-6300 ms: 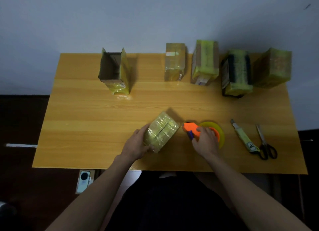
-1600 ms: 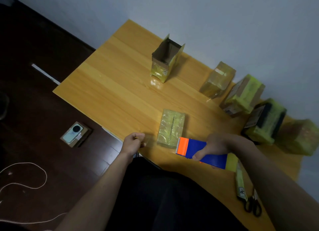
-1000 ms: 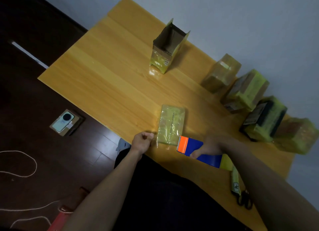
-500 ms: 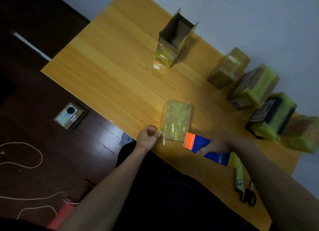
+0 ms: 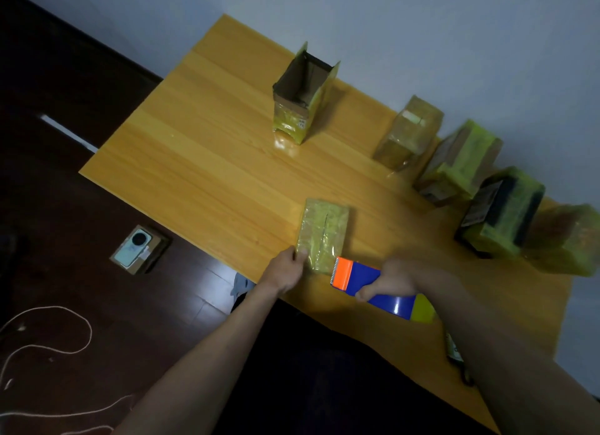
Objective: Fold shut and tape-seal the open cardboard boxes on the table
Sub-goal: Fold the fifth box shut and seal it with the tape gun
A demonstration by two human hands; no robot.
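The worktop [image 5: 207, 162] is glowing honey-yellow, with wood grain streaking across it. The small box [image 5: 324, 235] at the near edge is shining yellow-green under glossy tape, a dark slit line running down its top. The tape dispenser [image 5: 380, 288] is flashing an orange tip, a royal-blue body and a yellow roll. The open box [image 5: 300, 110] is showing dull brown inside and yellow-green lower down. One box in the row [image 5: 501, 213] is wearing black bands over yellow-green. The floor [image 5: 65, 181] is staying dark brown, with a pale cord [image 5: 48, 347] looping over it.
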